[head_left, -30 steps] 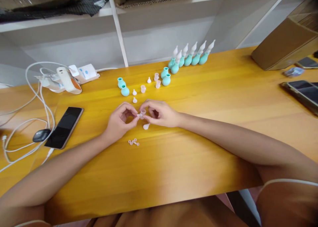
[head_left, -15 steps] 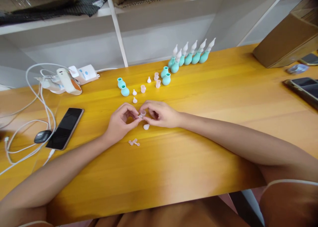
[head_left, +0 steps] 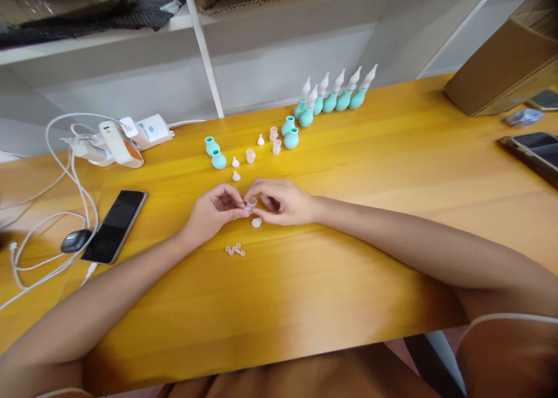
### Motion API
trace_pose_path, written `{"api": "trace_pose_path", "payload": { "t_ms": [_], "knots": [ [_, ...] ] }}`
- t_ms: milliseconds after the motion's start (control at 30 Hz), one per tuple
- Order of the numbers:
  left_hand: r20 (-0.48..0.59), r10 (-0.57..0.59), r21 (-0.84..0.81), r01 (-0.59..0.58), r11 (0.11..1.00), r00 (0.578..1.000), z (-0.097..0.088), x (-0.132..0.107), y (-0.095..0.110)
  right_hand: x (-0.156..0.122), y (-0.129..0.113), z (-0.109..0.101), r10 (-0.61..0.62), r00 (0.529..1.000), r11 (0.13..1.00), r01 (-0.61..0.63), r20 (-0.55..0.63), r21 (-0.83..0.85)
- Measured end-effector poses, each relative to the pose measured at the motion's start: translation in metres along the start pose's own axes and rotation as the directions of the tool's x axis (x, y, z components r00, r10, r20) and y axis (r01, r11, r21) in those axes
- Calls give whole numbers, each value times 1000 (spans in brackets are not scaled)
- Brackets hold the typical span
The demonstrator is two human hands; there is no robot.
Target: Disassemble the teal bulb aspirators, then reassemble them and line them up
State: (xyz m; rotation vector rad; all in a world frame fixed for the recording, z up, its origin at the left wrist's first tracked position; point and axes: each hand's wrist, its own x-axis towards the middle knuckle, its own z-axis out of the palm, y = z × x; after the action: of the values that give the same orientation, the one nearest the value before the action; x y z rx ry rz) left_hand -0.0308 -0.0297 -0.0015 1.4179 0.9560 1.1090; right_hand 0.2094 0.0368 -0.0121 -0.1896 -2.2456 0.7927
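Observation:
My left hand (head_left: 213, 211) and my right hand (head_left: 282, 200) meet over the middle of the wooden table (head_left: 349, 171). Both pinch a small clear pink cup (head_left: 250, 203) between their fingertips. Just below it a white cone tip (head_left: 256, 222) lies on the table. A cluster of tiny pink rings (head_left: 235, 250) sits nearer to me. Beyond the hands stand loose teal bulbs (head_left: 215, 152), small white tips (head_left: 236, 169) and pink cups (head_left: 250, 155). A row of assembled teal bulbs with white tips (head_left: 335, 96) stands at the back.
A black phone (head_left: 114, 226), a dark mouse (head_left: 75, 240), white cables (head_left: 52, 212) and a power strip with chargers (head_left: 122, 139) lie at the left. A cardboard box (head_left: 501, 67) and other phones (head_left: 529, 148) are at the right. White shelving (head_left: 204, 49) rises behind the table.
Both hands stay together on the small pink cup; the fingers have shifted slightly around it. The camera view has drifted a little.

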Motion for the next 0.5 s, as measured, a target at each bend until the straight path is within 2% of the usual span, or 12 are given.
{"api": "trace_pose_path", "payload": {
  "t_ms": [133,500],
  "knots": [
    [23,-14,-1,14,1000,1000,-1,0,1,-1,-2,0,-35,999,999,35,9,21],
    [-5,-4,47,4,999,1000,3,-2,3,0,-5,0,-122,993,991,121,-10,-52]
  ]
}}
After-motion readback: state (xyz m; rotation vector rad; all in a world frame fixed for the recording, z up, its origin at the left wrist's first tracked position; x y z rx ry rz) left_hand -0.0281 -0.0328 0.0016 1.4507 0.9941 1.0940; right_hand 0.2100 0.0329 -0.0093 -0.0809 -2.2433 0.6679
